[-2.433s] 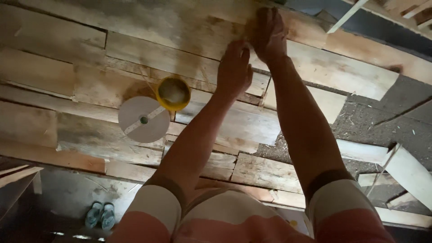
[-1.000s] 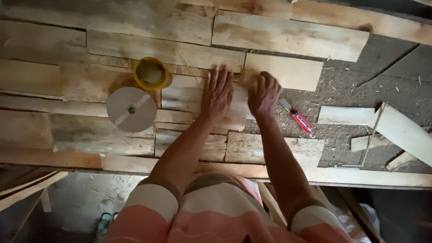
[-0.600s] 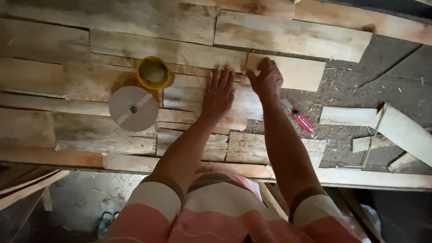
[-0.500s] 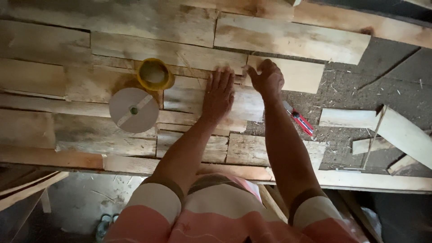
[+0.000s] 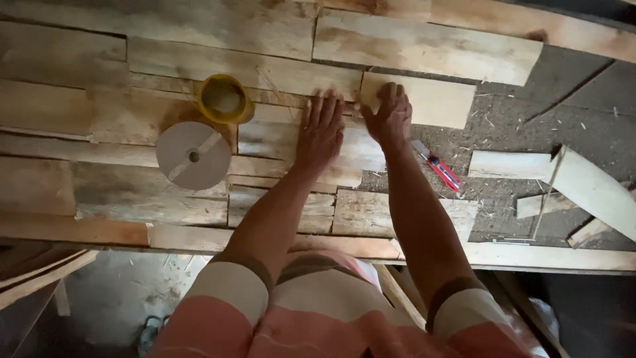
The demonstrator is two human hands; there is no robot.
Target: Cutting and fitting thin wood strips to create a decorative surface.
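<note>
yellow tape roll [image 5: 224, 99]; red utility knife [image 5: 438, 167]; pale wood veneer strips [image 5: 424, 101]; grey disc [image 5: 193, 155].

Can't really see what's under the right hand [image 5: 391, 116], since its curled fingers cover the corner of the pale board [image 5: 424, 99] and whatever they might be pinching. The left hand [image 5: 321, 129] lies flat and hides the plank seam beneath it. The sandals [image 5: 154, 331] down on the floor are dark, blurry and half cut off by the bottom edge.

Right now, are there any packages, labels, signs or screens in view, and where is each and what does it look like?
No labels, signs or screens show.
Closest to packaging: yellow round container, open top, on the wooden planks left of the left hand.
Pale round lid, flat disc with a centre hole, just below that container.
</note>
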